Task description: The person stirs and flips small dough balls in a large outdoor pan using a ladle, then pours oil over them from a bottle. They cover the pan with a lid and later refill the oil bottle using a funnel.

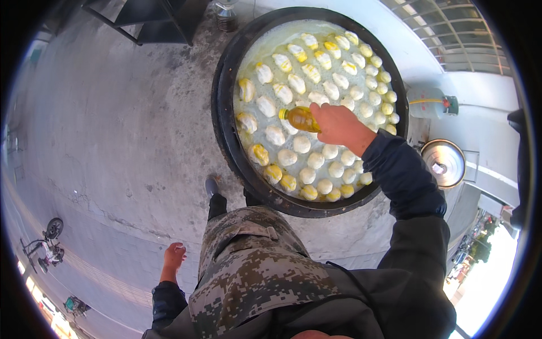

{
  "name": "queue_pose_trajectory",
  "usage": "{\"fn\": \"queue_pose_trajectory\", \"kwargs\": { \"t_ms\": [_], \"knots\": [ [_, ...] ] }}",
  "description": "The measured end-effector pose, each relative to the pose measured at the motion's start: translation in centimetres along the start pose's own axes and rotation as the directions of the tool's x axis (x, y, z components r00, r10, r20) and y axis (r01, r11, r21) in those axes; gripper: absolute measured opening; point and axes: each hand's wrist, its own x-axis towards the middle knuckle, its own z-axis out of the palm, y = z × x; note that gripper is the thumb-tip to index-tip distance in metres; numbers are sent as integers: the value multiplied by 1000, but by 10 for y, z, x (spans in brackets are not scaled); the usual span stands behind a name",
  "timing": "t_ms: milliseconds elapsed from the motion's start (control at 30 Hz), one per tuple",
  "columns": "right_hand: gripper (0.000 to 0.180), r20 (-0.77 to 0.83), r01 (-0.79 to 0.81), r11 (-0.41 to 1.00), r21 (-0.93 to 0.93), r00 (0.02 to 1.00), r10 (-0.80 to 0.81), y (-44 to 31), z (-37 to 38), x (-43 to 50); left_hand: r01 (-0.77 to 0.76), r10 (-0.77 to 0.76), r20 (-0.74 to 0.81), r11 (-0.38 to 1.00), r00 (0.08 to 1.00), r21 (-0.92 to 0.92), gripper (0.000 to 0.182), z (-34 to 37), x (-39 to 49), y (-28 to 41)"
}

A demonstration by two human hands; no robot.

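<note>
My right hand (pixel 338 127) grips a small clear bottle of yellow oil (pixel 301 118). The bottle lies nearly level above a large round black-rimmed pan (pixel 230 140), its yellow-capped end (pixel 283 113) towards the left. Pale dough pieces (pixel 266 106) fill the pan in rows, long ones towards the upper left and round balls (pixel 315 160) towards the near and right sides. Yellow streaks show on many of them, and bubbly liquid surrounds them. My left hand (pixel 174 256) hangs beside my camouflage apron (pixel 262 271), away from the pan, fingers curled; its palm is hidden.
A gas cylinder (pixel 427 102) and a round metal vessel (pixel 443 163) stand right of the pan. At the upper left is a dark metal rack (pixel 148 21). Beneath is a concrete floor (pixel 118 127), with my shoe (pixel 211 186) near the pan. A motorcycle (pixel 51 245) stands far left.
</note>
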Motion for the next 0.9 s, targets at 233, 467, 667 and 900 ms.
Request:
{"fn": "queue_pose_trajectory", "kwargs": {
  "t_ms": [233, 467, 667, 900],
  "knots": [
    [44, -89, -64, 994, 91, 993, 72, -12, -8, -1, -87, 85, -62, 995, 995, -38, 33, -9, -12, 31],
    [38, -194, -130, 989, 76, 971, 143, -4, -24, 26, -41, 41, -38, 999, 998, -12, 34, -9, -26, 14],
    [41, -77, 41, 997, 63, 996, -36, -50, -32, -17, 28, -27, -47, 999, 999, 17, 34, -4, -45, -30],
    [45, -98, -159, 986, 55, 982, 164, 7, -25, -42, -28, 27, -41, 1000, 999, -11, 34, -3, -54, 1]
  ]
}}
